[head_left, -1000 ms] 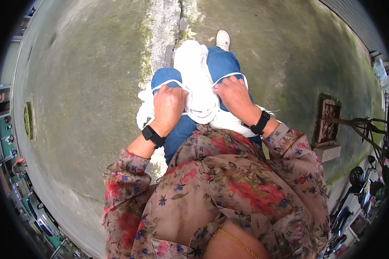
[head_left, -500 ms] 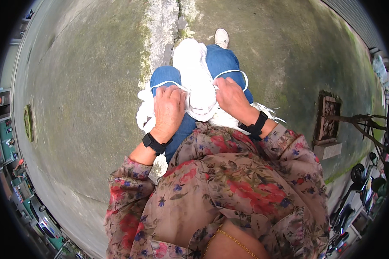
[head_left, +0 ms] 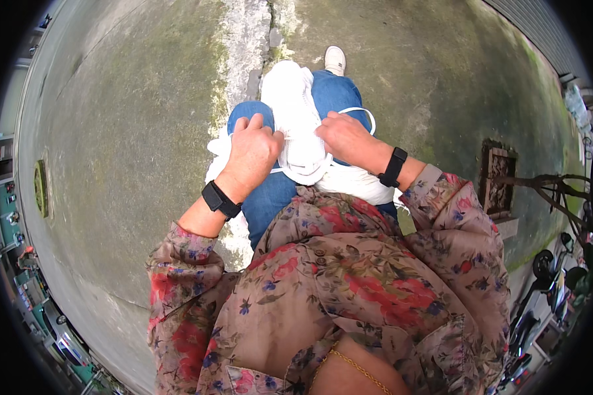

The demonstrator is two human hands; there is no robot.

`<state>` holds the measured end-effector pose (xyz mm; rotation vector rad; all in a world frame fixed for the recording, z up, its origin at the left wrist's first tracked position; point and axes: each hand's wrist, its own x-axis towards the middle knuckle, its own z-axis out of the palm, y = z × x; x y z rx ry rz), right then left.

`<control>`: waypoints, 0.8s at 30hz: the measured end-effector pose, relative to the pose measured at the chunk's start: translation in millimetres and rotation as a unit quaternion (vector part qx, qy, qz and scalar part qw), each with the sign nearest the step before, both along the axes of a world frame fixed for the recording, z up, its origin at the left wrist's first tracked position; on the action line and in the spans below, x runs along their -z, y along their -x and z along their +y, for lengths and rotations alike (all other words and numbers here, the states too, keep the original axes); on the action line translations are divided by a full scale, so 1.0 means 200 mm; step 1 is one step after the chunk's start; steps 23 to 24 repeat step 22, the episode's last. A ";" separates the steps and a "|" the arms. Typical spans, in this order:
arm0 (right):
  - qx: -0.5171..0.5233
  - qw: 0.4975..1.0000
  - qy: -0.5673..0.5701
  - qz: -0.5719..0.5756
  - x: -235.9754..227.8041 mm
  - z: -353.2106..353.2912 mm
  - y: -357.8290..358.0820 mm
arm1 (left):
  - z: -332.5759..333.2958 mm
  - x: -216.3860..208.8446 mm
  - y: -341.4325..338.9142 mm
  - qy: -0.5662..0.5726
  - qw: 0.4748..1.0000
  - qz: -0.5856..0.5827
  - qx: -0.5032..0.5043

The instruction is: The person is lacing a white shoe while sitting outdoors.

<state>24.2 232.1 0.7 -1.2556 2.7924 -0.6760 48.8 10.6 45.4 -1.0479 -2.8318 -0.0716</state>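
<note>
A white sneaker (head_left: 303, 155) lies lengthwise across my lap, between my jeans-clad knees. My left hand (head_left: 252, 145) is closed at its left side, fingers pinched on a white shoelace that is mostly hidden under them. On the other side, my right hand (head_left: 350, 139) pinches the shoelace (head_left: 371, 119), which loops out over my right knee. Both hands sit close to the middle of the sneaker. A white bundle (head_left: 356, 183) with loose strands rests under my right wrist. Another white thing (head_left: 219, 153), partly covered, shows beyond my left hand.
Mossy concrete ground (head_left: 125, 151) spreads around me, with a pale cracked strip (head_left: 244, 52) ahead. A square planter (head_left: 497, 174) with a bare-branched plant stands at the right. Motorbikes (head_left: 547, 283) are parked at the lower right. My right shoe (head_left: 335, 60) is stretched forward.
Both hands have shifted slightly, the left turning inward and the right wrist swinging outward to the right. The lace loop over my left knee has mostly gone from sight.
</note>
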 end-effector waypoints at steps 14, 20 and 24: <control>-0.064 0.971 -0.087 0.213 -0.06 0.01 -0.03 | 0.00 0.10 -0.11 -0.065 0.985 -0.060 -0.151; 0.111 0.905 0.410 -0.025 -0.57 0.05 0.04 | 0.01 0.12 -0.10 -0.124 0.971 -0.106 -0.176; 0.139 0.819 0.544 -0.120 -0.70 0.07 0.02 | 0.00 0.13 -0.11 -0.118 0.968 -0.118 -0.190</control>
